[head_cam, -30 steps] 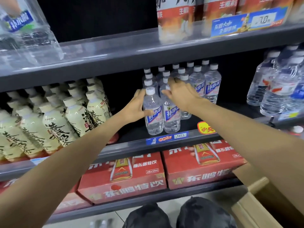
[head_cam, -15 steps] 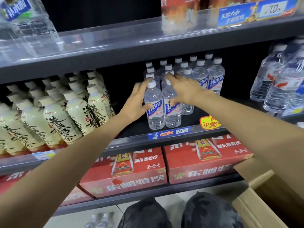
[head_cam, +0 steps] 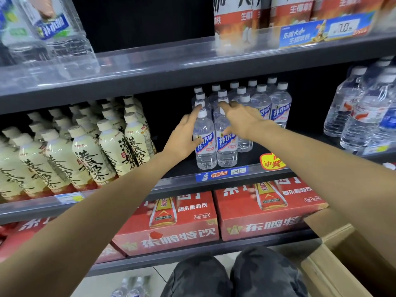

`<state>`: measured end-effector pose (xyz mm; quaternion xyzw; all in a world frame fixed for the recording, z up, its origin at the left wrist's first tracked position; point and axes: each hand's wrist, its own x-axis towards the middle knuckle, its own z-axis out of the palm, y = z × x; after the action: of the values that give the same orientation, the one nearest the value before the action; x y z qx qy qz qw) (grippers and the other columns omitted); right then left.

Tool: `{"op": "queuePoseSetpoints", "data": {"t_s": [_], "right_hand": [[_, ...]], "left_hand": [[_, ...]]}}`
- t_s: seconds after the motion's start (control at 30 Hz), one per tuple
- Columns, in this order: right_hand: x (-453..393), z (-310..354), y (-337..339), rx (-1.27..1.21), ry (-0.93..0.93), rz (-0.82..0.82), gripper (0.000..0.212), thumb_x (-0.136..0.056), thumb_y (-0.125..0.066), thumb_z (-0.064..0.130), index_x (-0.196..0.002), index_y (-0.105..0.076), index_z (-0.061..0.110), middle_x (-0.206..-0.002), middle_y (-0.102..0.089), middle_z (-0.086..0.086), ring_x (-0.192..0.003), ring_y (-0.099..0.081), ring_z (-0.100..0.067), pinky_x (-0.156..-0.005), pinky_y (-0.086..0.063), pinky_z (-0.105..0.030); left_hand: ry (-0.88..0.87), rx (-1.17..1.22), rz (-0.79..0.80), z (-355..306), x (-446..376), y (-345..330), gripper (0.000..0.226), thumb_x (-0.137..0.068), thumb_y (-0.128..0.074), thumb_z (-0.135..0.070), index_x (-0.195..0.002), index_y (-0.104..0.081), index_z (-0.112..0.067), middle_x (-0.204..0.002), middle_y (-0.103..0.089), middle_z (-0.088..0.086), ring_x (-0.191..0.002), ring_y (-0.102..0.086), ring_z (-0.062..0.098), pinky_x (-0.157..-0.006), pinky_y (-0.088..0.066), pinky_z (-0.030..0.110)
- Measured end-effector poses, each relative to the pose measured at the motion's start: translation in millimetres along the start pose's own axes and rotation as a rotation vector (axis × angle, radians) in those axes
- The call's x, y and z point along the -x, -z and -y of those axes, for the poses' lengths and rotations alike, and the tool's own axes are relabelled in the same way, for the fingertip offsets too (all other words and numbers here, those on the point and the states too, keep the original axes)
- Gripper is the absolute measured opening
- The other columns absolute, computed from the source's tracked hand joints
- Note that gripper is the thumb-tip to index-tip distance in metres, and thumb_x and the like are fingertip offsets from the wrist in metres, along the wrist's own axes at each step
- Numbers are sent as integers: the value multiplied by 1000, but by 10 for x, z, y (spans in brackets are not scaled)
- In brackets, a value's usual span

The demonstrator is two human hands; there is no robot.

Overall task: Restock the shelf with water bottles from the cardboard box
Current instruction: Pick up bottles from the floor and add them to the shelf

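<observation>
Two front bottles: the left front water bottle (head_cam: 205,142) and the right front water bottle (head_cam: 226,144) stand upright, touching, at the front edge of the middle shelf (head_cam: 214,183), centre of frame.
Left hand (head_cam: 184,136): fingers straight, laid against the left side of the left front water bottle, forefinger up by its cap; no grip.
Right hand (head_cam: 242,121): fingers spread and relaxed over the right front water bottle, thumb on its label; no clear grip.
Rear stock: rows of water bottles (head_cam: 261,99) behind, partly hidden by the right hand.
Left of frame: milk tea bottles (head_cam: 90,151), leaning, near the left hand.
Right of frame: larger clear bottles (head_cam: 364,116).
Below: red drink cases (head_cam: 171,224).
Lower right corner: cardboard box (head_cam: 334,264).
Shelf edge: blue price tag (head_cam: 222,173).
</observation>
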<state>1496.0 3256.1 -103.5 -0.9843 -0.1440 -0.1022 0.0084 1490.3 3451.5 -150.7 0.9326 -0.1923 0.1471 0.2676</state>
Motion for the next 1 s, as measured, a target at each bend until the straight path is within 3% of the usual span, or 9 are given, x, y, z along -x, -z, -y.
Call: {"op": "queuePoseSetpoints", "data": {"t_s": [0.17,0.33,0.47,0.67,0.83,1.0], "right_hand": [[155,111,161,126,-44,-23,78,-86,-67,14,-148,-21,22,-132,-46,-16,-106,-60,-37,-71,-43,-39],[405,330,280,209,-16,-104,62,-88,-63,14,-140,-30,15,-136,-39,-14,-108,-57,-34,-66,-35,-37],[625,686,227,184,178,-22,40,-94,-55,22,-131,-41,13,-122,-49,-10,-106,-55,-30,-65,-39,-38],[930,1476,-52,115,458,127,30,-96,-50,38,-116,-53,17,-116,-56,-6,-108,-55,-29,-72,-42,-39],[1065,2203,-374,130,600,223,23,-97,-49,34,-112,-55,18,-115,-60,-5,-104,-58,-27,-70,-43,-38],[1185,2866,-800,124,709,281,21,-95,-48,29,-111,-58,19,-116,-61,-4,-106,-58,-26,-71,-43,-38]], "left_hand": [[3,-119,85,-56,174,164,98,-85,-72,-19,-155,-4,-27,-142,-46,9,-122,-53,25,-98,-49,44],[-36,-409,222,20,583,355,62,-91,-63,-19,-147,-36,-20,-150,-37,1,-132,-44,23,-104,-44,40],[-4,-505,270,136,1034,504,45,-94,-59,-22,-138,-48,-20,-139,-49,5,-126,-47,27,-102,-44,43],[96,-512,243,420,1821,727,43,-92,-59,-27,-134,-52,-20,-129,-54,8,-119,-52,28,-92,-50,43],[224,-596,325,820,2492,885,43,-91,-60,-34,-132,-51,-24,-129,-55,5,-120,-51,27,-93,-50,45],[305,-595,371,1315,3213,941,36,-91,-59,-26,-126,-56,-19,-125,-59,5,-115,-55,23,-89,-52,37]]}}
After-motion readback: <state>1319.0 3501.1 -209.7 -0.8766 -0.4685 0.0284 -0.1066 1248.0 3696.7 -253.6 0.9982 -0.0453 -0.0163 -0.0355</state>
